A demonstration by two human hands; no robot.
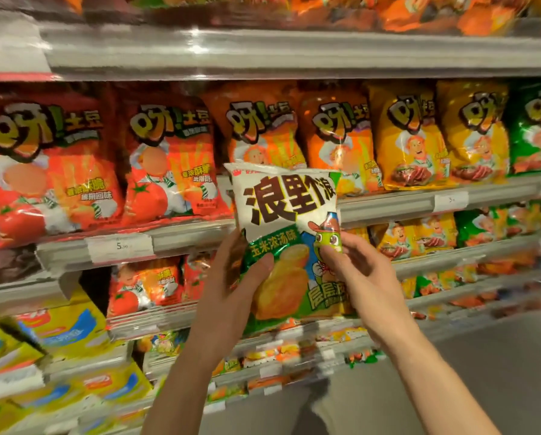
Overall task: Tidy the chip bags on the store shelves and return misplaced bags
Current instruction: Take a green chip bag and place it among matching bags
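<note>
Both hands, left hand (231, 277) and right hand (362, 271), pinched the white-and-green crinkly foil chip bag (289, 233); that light two-sided grip risked it slipping, or crushed chips.

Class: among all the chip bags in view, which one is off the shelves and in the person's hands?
The white-and-green bag, gripped by the left hand and right hand; every other bag sits on a shelf.
</note>
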